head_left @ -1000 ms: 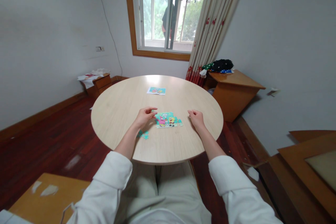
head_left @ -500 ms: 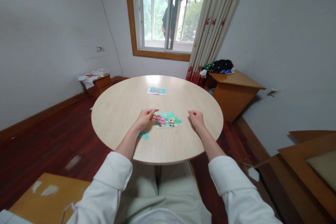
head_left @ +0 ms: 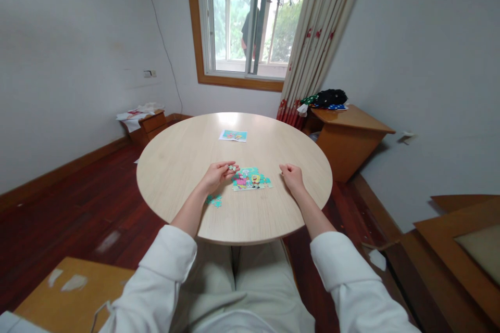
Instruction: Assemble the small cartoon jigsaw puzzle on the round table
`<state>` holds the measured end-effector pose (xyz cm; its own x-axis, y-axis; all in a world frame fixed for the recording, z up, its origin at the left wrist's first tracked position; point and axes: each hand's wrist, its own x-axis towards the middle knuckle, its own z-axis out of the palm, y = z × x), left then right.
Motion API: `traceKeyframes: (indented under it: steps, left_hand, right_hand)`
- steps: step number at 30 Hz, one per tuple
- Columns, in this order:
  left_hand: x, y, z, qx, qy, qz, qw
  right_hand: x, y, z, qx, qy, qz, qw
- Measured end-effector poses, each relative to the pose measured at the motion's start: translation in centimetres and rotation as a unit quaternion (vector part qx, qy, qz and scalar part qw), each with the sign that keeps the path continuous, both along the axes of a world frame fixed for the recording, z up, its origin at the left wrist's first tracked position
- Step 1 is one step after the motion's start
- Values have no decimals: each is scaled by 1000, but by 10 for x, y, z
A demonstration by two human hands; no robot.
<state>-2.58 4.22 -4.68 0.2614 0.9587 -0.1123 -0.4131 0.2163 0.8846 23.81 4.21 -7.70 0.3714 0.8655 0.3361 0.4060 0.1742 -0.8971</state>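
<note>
My left hand (head_left: 217,175) pinches a small jigsaw piece (head_left: 232,168) just above the upper left corner of a partly assembled jigsaw puzzle (head_left: 252,179). That puzzle shows pink and yellow cartoon figures on turquoise, with an uneven right edge. Below my left wrist lies a little heap of loose turquoise puzzle pieces (head_left: 214,201). To the right of the puzzle, my right hand (head_left: 291,174) rests on the table with its fingers curled in; whether anything is inside them is hidden. Farther back lies a printed picture sheet (head_left: 233,136) with similar figures.
The round pale table (head_left: 175,156) reaches from my lap toward the window. A wooden cabinet (head_left: 351,119) with dark clothes (head_left: 331,97) on it stands at the back right. Papers (head_left: 136,113) lie on a low cabinet at the left. A person (head_left: 250,34) stands beyond the window.
My left fingers have turned a little, so the jigsaw piece between them now shows clearly. The right hand and the puzzle have stayed in place.
</note>
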Motion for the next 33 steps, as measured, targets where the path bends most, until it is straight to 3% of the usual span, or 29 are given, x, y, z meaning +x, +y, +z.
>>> traceKeyframes:
  steps: [6, 12, 14, 19, 23, 28, 33]
  left_hand:
    - [-7, -5, 13, -32, -95, -46, 994]
    - [-7, -8, 17, -50, -122, -58, 990]
    - [-6, -7, 15, -52, -126, -45, 990]
    - [-3, 0, 8, -31, -96, 76, 992]
    - [-3, 4, 6, -45, -104, 123, 986]
    - [-3, 3, 8, -48, -111, 139, 983]
    - [-3, 3, 4, -74, -97, 101, 987]
  right_hand:
    - [2, -1, 0, -4, 5, 1, 1000]
    - [3, 0, -2, -4, 3, 1, 1000]
    - [4, 1, -2, -5, 2, 0, 1000]
    - [5, 1, -2, -5, 2, 2, 1000]
    - [5, 0, 0, -8, -6, 1, 1000]
    - [4, -1, 2, -6, -16, 3, 1000]
    - [2, -1, 2, -13, 15, -19, 1000]
